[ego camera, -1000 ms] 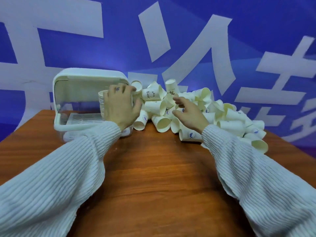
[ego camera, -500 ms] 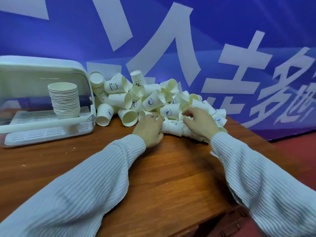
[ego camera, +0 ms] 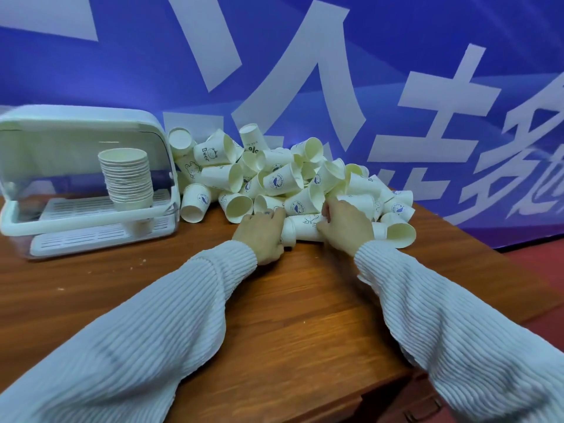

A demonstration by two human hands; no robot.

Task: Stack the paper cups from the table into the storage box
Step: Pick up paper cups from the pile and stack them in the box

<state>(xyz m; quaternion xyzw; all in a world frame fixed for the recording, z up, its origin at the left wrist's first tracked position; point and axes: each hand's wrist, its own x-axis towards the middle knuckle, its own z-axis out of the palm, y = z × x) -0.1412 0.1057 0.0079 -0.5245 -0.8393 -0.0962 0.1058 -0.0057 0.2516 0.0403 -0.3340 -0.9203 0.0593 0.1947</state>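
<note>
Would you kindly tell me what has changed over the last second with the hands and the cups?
The left hand let go of the stack of white paper cups inside the white storage box and moved right to the loose cup pile. Both it and the right hand now grip a white paper cup lying on its side. The stack stays upright in the box.

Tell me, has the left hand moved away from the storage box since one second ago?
Yes. It was on the cup stack in the box; now the left hand is to the right of the box, at the pile, holding a lying cup.
</note>
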